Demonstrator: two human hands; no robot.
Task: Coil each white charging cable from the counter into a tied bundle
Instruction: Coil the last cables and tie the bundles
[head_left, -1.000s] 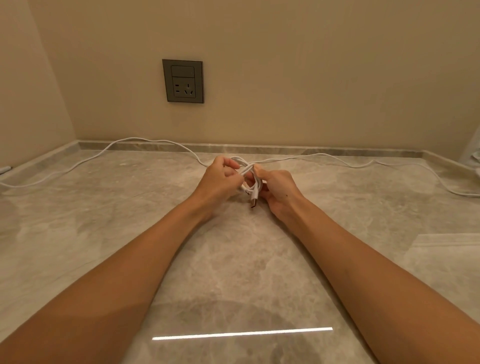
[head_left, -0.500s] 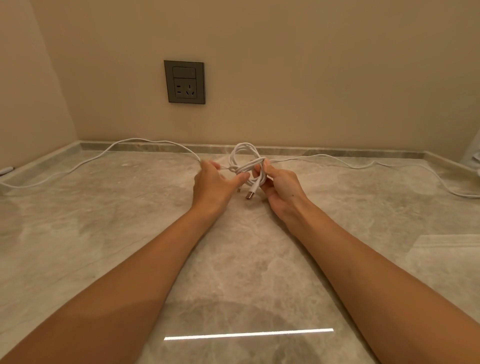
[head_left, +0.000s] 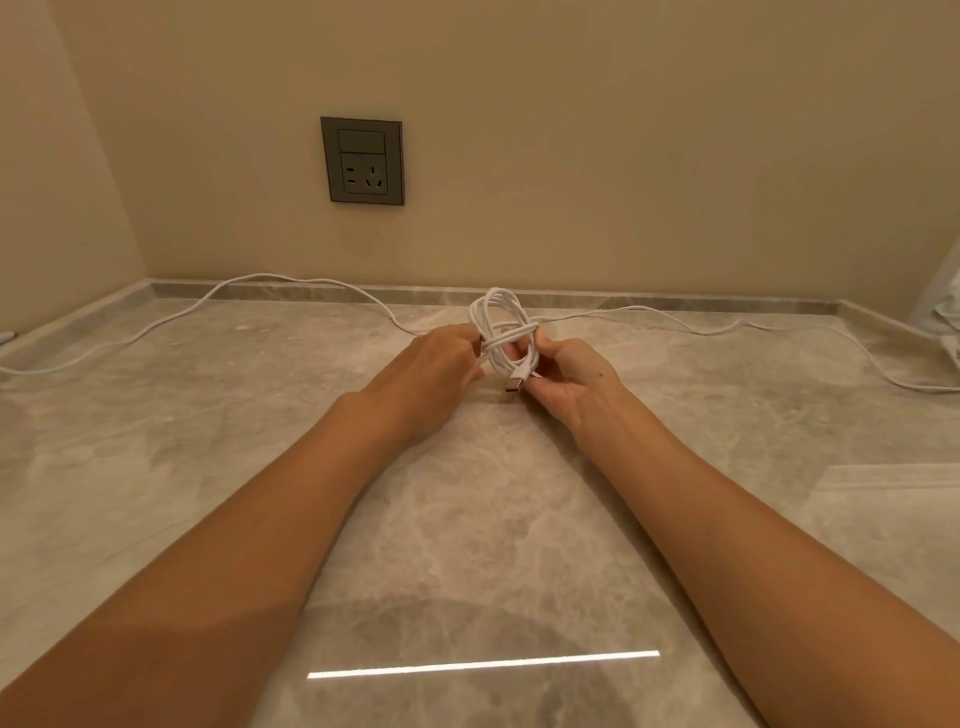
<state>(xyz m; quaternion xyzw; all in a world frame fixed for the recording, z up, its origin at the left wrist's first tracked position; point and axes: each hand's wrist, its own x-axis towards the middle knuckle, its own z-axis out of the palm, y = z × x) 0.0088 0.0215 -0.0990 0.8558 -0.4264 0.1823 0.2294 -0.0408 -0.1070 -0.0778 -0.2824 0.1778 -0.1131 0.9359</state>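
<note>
Nearest the viewer, well short of the fingers, a bright light streak (head_left: 483, 664) lies across the grey marble counter (head_left: 467, 519), between the two bare forearms.

Further out the hands meet. The left hand (head_left: 436, 369) shows its back; its fingers are curled in and pinch a strand that crosses the coiled white cable (head_left: 498, 317) at its left side. The right hand (head_left: 571, 376) has its fingers bent round the lower right part of the coil, with the thumb and a fingertip closed just beside the USB plug (head_left: 516, 383), which pokes out below the loops toward the viewer. The loops stand up above both sets of fingertips, held off the counter.

Beyond the fingers, a loose white cable (head_left: 171, 319) trails away to the left along the counter, and another stretch (head_left: 727, 327) runs off to the right; whether they are one cable I cannot tell, since the hands hide the middle. Far right of the fingers, something white (head_left: 948, 312) sits at the frame's edge. On the wall behind, up and left of the fingers, is a grey socket (head_left: 362, 160).
</note>
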